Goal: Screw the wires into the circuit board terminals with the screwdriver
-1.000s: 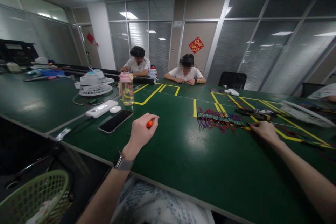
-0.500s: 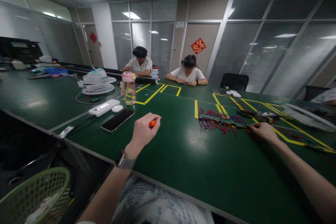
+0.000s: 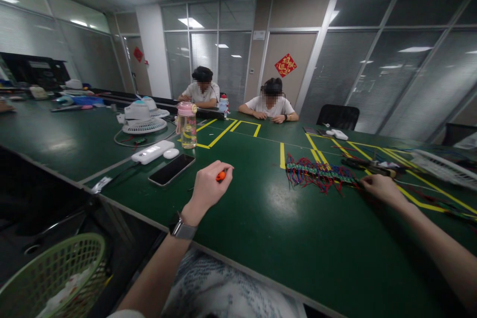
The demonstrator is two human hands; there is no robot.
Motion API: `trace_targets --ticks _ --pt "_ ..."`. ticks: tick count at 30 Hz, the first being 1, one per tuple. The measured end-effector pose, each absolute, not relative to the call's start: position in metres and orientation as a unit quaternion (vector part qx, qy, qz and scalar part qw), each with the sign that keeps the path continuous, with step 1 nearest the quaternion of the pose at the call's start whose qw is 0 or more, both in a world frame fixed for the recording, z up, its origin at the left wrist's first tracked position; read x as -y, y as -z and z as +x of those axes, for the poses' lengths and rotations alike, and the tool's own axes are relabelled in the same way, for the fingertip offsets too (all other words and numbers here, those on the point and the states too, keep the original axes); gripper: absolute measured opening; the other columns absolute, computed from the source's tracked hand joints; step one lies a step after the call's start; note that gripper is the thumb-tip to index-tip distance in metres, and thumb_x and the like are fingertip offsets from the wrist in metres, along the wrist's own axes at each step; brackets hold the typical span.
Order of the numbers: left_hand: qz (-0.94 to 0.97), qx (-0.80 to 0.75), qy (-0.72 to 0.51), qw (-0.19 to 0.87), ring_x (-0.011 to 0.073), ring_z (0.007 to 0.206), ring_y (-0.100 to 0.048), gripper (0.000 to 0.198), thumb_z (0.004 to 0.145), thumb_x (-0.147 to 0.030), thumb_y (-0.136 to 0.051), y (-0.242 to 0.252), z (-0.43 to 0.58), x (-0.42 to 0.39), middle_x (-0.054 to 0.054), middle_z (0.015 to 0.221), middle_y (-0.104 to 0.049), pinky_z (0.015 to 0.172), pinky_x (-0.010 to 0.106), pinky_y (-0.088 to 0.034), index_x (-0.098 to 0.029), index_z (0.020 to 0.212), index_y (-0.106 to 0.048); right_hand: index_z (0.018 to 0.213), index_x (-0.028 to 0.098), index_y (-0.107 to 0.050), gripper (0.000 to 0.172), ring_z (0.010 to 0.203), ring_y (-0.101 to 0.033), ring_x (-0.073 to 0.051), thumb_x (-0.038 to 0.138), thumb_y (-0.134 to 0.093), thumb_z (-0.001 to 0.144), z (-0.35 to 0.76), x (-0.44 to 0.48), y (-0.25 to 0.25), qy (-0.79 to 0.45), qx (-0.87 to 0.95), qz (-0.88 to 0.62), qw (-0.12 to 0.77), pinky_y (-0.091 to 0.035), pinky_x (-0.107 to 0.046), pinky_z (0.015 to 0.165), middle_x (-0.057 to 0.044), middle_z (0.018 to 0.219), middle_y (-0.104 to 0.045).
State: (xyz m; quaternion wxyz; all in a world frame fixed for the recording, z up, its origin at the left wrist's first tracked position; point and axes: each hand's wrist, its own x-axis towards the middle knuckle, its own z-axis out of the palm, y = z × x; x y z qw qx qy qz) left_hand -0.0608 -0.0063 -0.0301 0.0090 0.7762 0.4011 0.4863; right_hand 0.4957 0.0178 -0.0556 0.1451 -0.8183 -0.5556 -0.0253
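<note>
My left hand (image 3: 209,187) rests on the green table (image 3: 268,228) with its fingers curled round a small tool with an orange handle (image 3: 221,176). A watch sits on that wrist. My right hand (image 3: 380,188) lies far to the right, fingers bent down at the end of a row of red and blue wired parts (image 3: 316,175). Whether it grips one of them is not visible.
A black phone (image 3: 172,169), a white remote (image 3: 152,152), a pink-capped bottle (image 3: 187,124) and small fans (image 3: 143,116) lie to the left. Yellow tape lines mark the table. Two people sit at the far side. A green basket (image 3: 52,278) stands below the table's left edge.
Both hands stay where they were on the table. The view has drifted slightly to the left, shifting everything a little rightward in the picture.
</note>
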Motion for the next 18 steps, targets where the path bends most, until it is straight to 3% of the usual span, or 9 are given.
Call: trace_targets --ticks 12,18 --pt "0.781 -0.407 -0.473 0.008 0.0131 0.075 -0.06 0.02 0.089 -0.025 -0.048 0.03 -0.061 0.008 0.004 0.084 -0.066 0.071 0.025 -0.048 -0.016 0.089 -0.065 0.055 0.014 -0.07 0.024 0.047 -0.057 -0.021 0.026 -0.063 0.075 0.493 -0.022 0.045 0.041 0.47 -0.862 0.184 -0.04 -0.031 0.054 -0.012 0.053 -0.063" --pt "0.779 -0.405 -0.478 -0.002 0.0128 0.075 -0.06 0.018 0.088 -0.024 -0.049 0.031 -0.06 0.007 0.003 0.084 -0.066 0.07 0.025 -0.046 -0.017 0.088 -0.065 0.092 0.003 -0.073 0.036 0.064 -0.062 -0.029 0.027 -0.048 0.083 0.465 -0.017 0.039 0.148 0.462 -0.849 0.208 -0.042 -0.036 0.057 -0.025 0.077 -0.068"
